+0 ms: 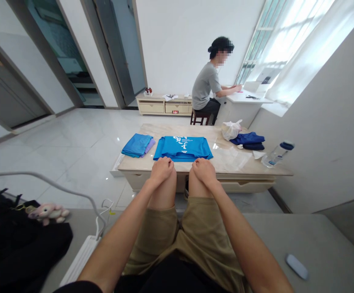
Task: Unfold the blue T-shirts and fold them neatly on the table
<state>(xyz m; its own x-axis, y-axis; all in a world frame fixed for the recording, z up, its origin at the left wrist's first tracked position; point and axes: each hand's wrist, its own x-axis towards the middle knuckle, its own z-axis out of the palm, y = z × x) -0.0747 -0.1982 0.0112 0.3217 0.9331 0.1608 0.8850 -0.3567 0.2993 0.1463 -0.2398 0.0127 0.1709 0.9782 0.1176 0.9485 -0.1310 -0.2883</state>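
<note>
My left hand (162, 167) rests on my left knee with its fingers curled into a loose fist. On the other knee lies my right hand (203, 169), closed the same way. Nothing shows in either hand. Just beyond both hands, a folded blue shirt (192, 146) with white lettering lies flat on the coffee table (225, 162). To its left is a stack of folded blue cloth (136, 145) with a purple piece (148, 147) showing at its edge.
At the table's right are a white plastic bag (231, 130), dark blue clothes (249, 139) and a clear bottle (276, 155). A person (206, 87) sits at a white desk (240, 106) beyond. A plush toy (49, 213) and black bag (15, 240) lie on the sofa (274, 244).
</note>
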